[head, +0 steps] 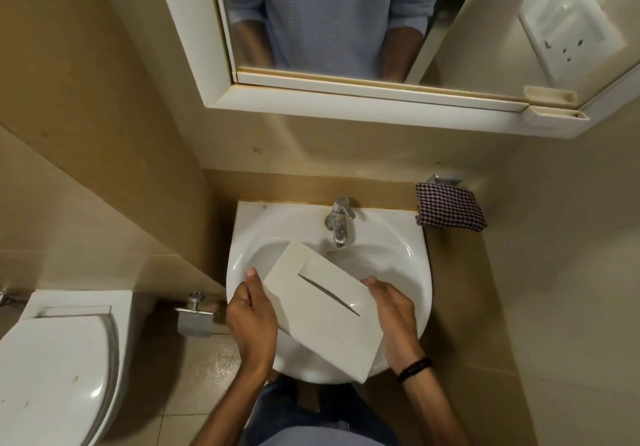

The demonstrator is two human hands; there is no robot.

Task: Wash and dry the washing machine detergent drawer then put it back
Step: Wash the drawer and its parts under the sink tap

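While the white sink (398, 255) filled mid-frame below the mirror, the detergent drawer (322, 303) was held tilted over its basin, plain side up, one corner toward the tap and another past the front rim. Left hand (251, 317) gripped the drawer's left edge, fingers curled under it with one lying along the edge. Right hand (394, 317) gripped the right edge, fingers pressed together along the side. A checked cloth (450, 208) sat just beside the sink on the right. At the tap (341, 220) no water showed. Step looked like the start of washing, drawer brought to the basin. Next move probably needed one hand freed to open the tap while the other kept the drawer steady under the spout.
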